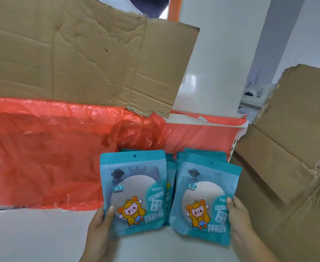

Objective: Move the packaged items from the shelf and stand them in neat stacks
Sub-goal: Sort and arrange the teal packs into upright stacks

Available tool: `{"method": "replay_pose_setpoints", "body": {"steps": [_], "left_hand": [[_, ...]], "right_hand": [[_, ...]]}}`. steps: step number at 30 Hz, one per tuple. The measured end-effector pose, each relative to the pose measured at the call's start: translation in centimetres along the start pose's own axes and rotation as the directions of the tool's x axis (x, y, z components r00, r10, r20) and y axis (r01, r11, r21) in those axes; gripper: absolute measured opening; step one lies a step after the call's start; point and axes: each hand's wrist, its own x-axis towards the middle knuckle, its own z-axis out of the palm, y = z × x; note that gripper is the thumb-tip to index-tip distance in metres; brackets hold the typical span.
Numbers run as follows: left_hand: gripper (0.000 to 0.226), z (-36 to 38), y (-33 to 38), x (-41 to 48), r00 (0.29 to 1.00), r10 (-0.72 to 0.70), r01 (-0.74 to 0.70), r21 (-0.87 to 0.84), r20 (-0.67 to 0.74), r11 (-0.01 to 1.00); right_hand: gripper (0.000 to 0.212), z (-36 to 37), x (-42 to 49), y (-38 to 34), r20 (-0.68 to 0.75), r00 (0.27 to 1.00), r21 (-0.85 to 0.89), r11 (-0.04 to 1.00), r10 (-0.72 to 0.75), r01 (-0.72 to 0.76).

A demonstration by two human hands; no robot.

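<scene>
Two upright bundles of teal mirror packets with a yellow cartoon figure stand on the white shelf. My left hand grips the left bundle at its lower left edge, thumb on the front. My right hand grips the right bundle at its lower right edge, thumb on the front. Between and behind the two bundles stand more teal packets, mostly hidden.
Red plastic sheeting lies across the shelf behind and to the left. A torn cardboard sheet leans at the back. Flattened cardboard boxes pile up on the right. The white shelf surface stretches to the left.
</scene>
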Motion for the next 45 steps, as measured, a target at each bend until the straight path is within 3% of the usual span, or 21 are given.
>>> {"method": "replay_pose_setpoints", "body": {"steps": [5, 10, 13, 14, 16, 22, 27, 29, 32, 34, 36, 38, 40, 45], "left_hand": [[0.015, 1.5, -1.3, 0.3, 0.999, -0.008, 0.01, 0.034, -0.049, 0.999], [0.014, 2.2, -2.1, 0.5, 0.997, 0.005, 0.009, 0.171, -0.082, 0.985], [0.032, 1.0, -5.6, 2.6, 0.995, 0.038, -0.001, 0.35, -0.097, 0.937], [0.025, 0.6, -6.9, 3.4, 0.993, 0.042, 0.002, 0.375, -0.109, 0.927], [0.024, 0.8, -7.2, 3.9, 0.988, 0.054, 0.011, 0.415, -0.145, 0.91], [0.059, 2.5, -5.2, 1.9, 0.964, 0.08, 0.059, 0.495, -0.255, 0.867], [0.047, 3.4, -3.5, 0.9, 0.942, 0.032, 0.163, 0.539, -0.334, 0.826], [0.036, 3.6, -3.1, 0.9, 0.938, 0.022, 0.194, 0.577, -0.347, 0.793], [0.033, 3.5, -2.9, 1.0, 0.941, 0.018, 0.205, 0.61, -0.339, 0.766], [0.035, 3.4, -2.9, 1.0, 0.943, 0.018, 0.208, 0.634, -0.331, 0.745], [0.04, 3.6, -2.7, 1.1, 0.944, 0.035, 0.2, 0.655, -0.327, 0.729], [0.041, 3.9, -2.4, 1.0, 0.942, 0.051, 0.192, 0.659, -0.331, 0.727], [0.041, 4.0, -2.0, 0.9, 0.939, 0.073, 0.18, 0.663, -0.335, 0.726], [0.039, 3.9, -1.0, 1.2, 0.96, 0.138, 0.072, 0.693, -0.243, 0.717]], "right_hand": [[0.023, 0.3, 4.6, 1.3, 0.011, 1.0, -0.089, 0.996, 0.026, -0.025], [0.021, 1.1, 5.9, 2.3, 0.037, 0.999, -0.13, 0.991, 0.035, -0.03], [0.029, 1.3, 6.6, 2.8, 0.024, 0.999, -0.123, 0.992, 0.037, -0.034], [0.031, 1.4, 7.0, 3.1, 0.017, 0.999, -0.126, 0.992, 0.03, -0.028], [0.032, 1.6, 7.5, 3.5, -0.009, 1.0, -0.136, 0.991, 0.005, -0.006], [0.034, 2.1, 5.5, 3.9, -0.217, 0.967, -0.331, 0.942, -0.135, 0.057], [0.03, 2.9, 4.1, 3.6, -0.225, 0.944, -0.333, 0.93, -0.242, 0.159], [0.025, 3.6, 3.0, 3.4, -0.151, 0.942, -0.321, 0.916, -0.301, 0.241], [0.022, 5.3, 0.6, 3.3, 0.175, 0.91, -0.257, 0.875, -0.375, 0.41], [0.024, 6.8, -1.0, 3.0, 0.396, 0.856, -0.224, 0.869, -0.332, 0.441], [0.027, 8.4, -2.0, 2.9, 0.53, 0.821, -0.251, 0.884, -0.214, 0.393], [0.026, 10.0, -2.2, 3.5, 0.546, 0.824, -0.32, 0.872, -0.15, 0.371], [0.037, 11.1, -2.0, 4.0, 0.517, 0.848, -0.424, 0.828, -0.111, 0.367], [0.055, 12.4, -2.7, 4.2, 0.536, 0.844, -0.348, 0.904, -0.027, 0.25]]}}
